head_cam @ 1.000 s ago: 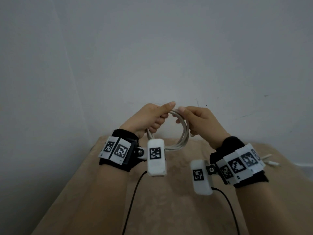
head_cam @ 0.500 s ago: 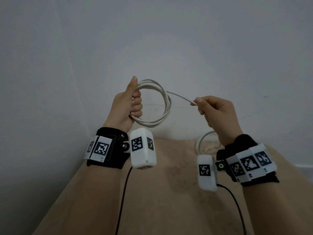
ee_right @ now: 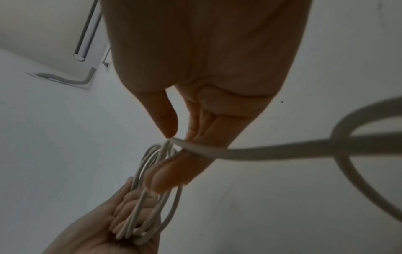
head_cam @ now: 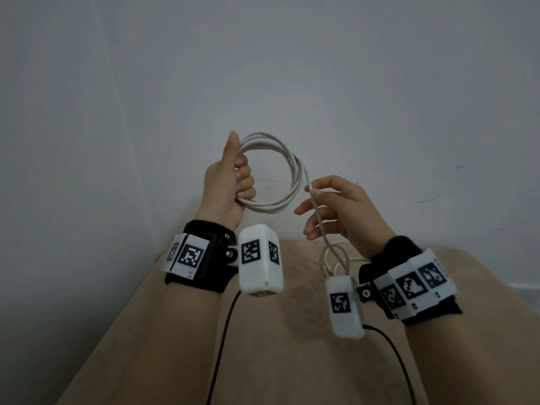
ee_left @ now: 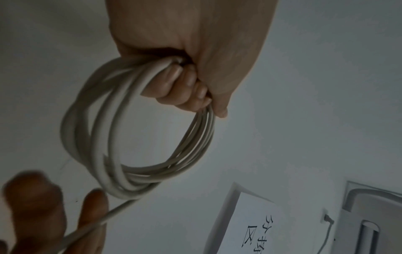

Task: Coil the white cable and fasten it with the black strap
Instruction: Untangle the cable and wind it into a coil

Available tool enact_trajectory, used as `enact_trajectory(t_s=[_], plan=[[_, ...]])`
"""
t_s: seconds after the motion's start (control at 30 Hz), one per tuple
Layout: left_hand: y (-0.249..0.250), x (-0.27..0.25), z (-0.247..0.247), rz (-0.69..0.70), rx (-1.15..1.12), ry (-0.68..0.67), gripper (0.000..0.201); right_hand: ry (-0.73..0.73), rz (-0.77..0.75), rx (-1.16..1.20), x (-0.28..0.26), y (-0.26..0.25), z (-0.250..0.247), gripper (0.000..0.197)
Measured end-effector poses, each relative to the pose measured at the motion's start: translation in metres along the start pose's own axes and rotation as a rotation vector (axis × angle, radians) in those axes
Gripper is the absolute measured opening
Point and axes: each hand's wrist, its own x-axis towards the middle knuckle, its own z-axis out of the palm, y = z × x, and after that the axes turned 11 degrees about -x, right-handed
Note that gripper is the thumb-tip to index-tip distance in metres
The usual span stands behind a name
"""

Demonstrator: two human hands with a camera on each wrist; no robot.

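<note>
White cable (head_cam: 293, 176): light, springy. Left hand (head_cam: 226, 188) fingers clamped round coil; right hand (head_cam: 336, 209) pinches tail; grip where loops bunch.

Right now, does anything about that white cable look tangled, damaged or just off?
Nothing damaged. The left hand grips a neat coil of white cable; the right hand pinches the loose tail, which curls into a small stray loop above the beige surface. No black strap is visible.

surface: tan table (head_cam: 263, 361), its far edge against a grey wall (head_cam: 292, 68) | on it: loose loops of the white cable (head_cam: 328, 258) near the far edge | the rest of the cable is up off the table
</note>
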Motion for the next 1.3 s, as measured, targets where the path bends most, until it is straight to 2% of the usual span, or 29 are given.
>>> enact_trajectory(t_s=[0.27,0.4,0.57,0.63,0.7,0.83,1.1,1.2,1.3], plan=[[-0.011,-0.002,0.008,0.006,-0.026,0.038,0.046,-0.097,0.005,0.064,-0.002,-0.005,0.009,0.032],[-0.015,-0.001,0.009,-0.012,-0.056,0.065,0.046,-0.104,0.016,0.022,-0.002,-0.005,0.012,0.028],[-0.023,0.000,0.012,-0.020,-0.080,0.111,0.046,-0.065,0.025,-0.145,0.000,-0.003,0.019,0.026],[-0.027,-0.001,0.014,-0.033,-0.111,0.107,0.046,-0.040,0.012,-0.229,-0.001,-0.002,0.020,0.032],[-0.032,-0.003,0.018,-0.044,-0.138,0.097,0.045,-0.002,0.016,-0.269,0.000,-0.001,0.021,0.035],[-0.038,-0.009,0.028,-0.061,-0.182,0.059,0.046,0.106,0.020,-0.240,0.004,0.003,0.017,0.019],[-0.046,-0.011,0.037,-0.272,-0.332,-0.124,0.051,0.231,0.007,0.074,0.009,0.003,-0.002,0.020],[-0.046,-0.010,0.036,-0.335,-0.287,-0.178,0.052,0.256,0.006,0.065,0.011,0.006,-0.008,0.022],[-0.041,-0.010,0.031,-0.332,-0.125,-0.201,0.047,0.270,0.000,0.000,0.011,0.009,-0.016,0.022]])
